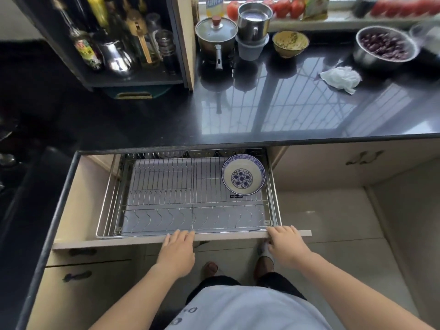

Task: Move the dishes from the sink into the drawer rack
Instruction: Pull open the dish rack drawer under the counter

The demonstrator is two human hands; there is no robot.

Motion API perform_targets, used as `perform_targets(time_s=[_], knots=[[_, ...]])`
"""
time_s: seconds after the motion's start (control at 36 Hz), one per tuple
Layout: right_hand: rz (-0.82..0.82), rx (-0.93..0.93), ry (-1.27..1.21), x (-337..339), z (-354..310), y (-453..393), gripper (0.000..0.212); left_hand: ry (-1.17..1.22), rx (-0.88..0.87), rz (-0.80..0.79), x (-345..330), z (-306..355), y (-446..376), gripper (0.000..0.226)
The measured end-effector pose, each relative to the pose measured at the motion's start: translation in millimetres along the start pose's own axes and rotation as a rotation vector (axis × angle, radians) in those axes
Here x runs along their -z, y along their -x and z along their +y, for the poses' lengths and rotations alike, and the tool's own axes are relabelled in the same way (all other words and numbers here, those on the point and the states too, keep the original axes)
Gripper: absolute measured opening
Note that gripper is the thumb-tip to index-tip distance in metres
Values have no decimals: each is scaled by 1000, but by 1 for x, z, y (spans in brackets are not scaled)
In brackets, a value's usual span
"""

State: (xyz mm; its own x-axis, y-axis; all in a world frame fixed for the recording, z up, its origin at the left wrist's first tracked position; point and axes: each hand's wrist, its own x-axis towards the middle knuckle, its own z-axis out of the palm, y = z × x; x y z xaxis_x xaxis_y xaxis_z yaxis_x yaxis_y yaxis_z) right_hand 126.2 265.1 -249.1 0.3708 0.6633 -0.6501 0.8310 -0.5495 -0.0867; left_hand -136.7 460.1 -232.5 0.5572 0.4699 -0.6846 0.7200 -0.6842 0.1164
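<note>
Steel wire everywhere in the drawer rack, pulled out under the black countertop, its long axis running left to right! The rack's back row sits in shadow beneath the counter edge, and what is there is hard to make out. One dish is home: a blue-and-white bowl in the back right corner, mouth tilted up and toward the person. The sink is off to the left, lost in darkness. The left hand lies on the drawer's front edge, fingers straight and together. The right hand rests on the same edge near its right end, fingers relaxed, tips bent over the lip.
</note>
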Motion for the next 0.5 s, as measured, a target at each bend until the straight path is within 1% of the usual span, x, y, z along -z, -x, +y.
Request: perform_targets(time_s=[0.03, 0.08, 0.14, 0.17, 0.28, 0.33, 0.36, 0.39, 0.44, 0.5], knots=[[0, 0, -26, 2, -1, 2, 55, 4, 23, -47, 5, 3, 0, 62], [23, -4, -86, 10, -2, 11, 57, 21, 52, -118, 23, 15, 0, 49], [81, -18, -170, 20, 6, 23, 56, 45, 39, -153, 44, 37, 1, 37], [110, -33, -220, 25, 11, 30, 55, 62, 13, -151, 55, 51, 2, 38], [201, -143, -467, 38, 41, 55, 51, 180, -109, -79, 94, 114, 8, 52], [246, -190, -571, 46, 55, 66, 50, 234, -171, -44, 112, 147, 15, 49], [281, -246, -635, 45, 79, 83, 50, 237, -221, -35, 116, 182, 19, 47], [301, -275, -677, 47, 90, 93, 50, 243, -243, -24, 120, 202, 22, 43], [315, -304, -752, 52, 102, 104, 50, 277, -281, -18, 127, 229, 29, 37], [336, -367, -850, 45, 142, 135, 49, 270, -350, -13, 121, 288, 34, 31]])
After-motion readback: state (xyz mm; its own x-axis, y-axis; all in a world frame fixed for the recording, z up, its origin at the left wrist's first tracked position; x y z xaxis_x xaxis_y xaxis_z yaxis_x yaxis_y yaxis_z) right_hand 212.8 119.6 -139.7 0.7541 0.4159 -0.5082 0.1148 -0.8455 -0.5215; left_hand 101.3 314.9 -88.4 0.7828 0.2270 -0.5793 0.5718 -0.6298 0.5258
